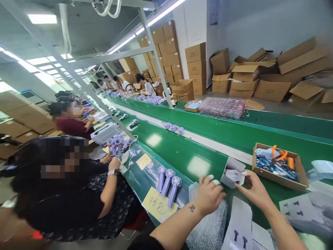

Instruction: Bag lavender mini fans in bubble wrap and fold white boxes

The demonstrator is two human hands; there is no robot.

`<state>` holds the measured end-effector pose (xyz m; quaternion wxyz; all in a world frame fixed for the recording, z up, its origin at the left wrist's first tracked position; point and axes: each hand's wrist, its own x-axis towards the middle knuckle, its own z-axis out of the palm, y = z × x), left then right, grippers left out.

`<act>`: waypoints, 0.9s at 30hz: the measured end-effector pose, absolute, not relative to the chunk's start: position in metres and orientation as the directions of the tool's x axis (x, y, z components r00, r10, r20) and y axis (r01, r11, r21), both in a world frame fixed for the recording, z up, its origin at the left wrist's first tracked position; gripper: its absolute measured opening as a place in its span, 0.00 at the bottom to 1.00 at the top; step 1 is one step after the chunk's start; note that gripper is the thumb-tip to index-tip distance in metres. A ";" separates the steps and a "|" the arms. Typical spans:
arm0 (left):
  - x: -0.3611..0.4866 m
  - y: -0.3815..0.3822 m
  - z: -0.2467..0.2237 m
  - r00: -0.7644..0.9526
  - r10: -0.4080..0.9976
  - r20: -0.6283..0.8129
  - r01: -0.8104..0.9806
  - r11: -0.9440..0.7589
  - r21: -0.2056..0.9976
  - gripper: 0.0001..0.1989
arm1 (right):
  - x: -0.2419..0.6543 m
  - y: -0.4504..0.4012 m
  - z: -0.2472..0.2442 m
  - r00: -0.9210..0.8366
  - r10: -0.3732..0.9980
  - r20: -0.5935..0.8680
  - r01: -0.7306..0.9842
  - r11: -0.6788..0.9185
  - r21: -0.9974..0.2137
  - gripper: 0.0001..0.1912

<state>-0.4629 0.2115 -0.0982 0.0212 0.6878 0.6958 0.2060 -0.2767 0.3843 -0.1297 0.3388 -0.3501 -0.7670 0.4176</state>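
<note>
My right hand [256, 189] grips the right wall of a small open white box [225, 175], thumb at the near edge and a white-capped finger at the far one. White, crumpled-looking contents [233, 174] lie inside the box. Just left of it is my left hand [211, 191], back upward, its fingers loosely bent and slightly apart, with nothing visible in them. White covers sit on some of its fingertips. Beneath my left forearm lies clear bubble wrap [208, 225]. White boxes printed with small fans [238, 222] stand below my right hand. Several lilac handheld fans [169, 182] lie to the left.
A cardboard tray [275, 178] holds blue packets and orange-handled pliers. A handwritten yellow note [157, 205] lies by the fans. The green conveyor [208, 149] carries more fans. A co-worker [78, 194] sits at left, holding fans. Cartons [196, 67] stand behind.
</note>
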 end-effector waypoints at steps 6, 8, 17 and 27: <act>-0.559 0.112 -0.124 -0.739 0.589 -0.327 0.525 0.808 0.269 0.19 | -0.282 0.392 -0.110 -0.533 0.826 0.182 0.322 0.397 -0.859 0.36; -0.575 0.094 -0.133 -0.729 0.560 -0.393 0.481 0.828 0.288 0.17 | -0.281 0.377 -0.096 -0.451 0.852 0.267 0.361 0.447 -0.818 0.35; -0.498 0.086 -0.140 -0.239 0.798 -0.553 0.227 0.600 0.767 0.36 | -0.346 0.187 -0.107 -0.332 0.826 -0.456 0.047 -0.468 -0.882 0.20; -0.496 0.082 -0.207 0.355 0.903 -0.243 0.836 -0.190 0.515 0.13 | -0.262 0.129 -0.101 -0.263 0.775 -0.574 -0.289 -0.631 -0.720 0.27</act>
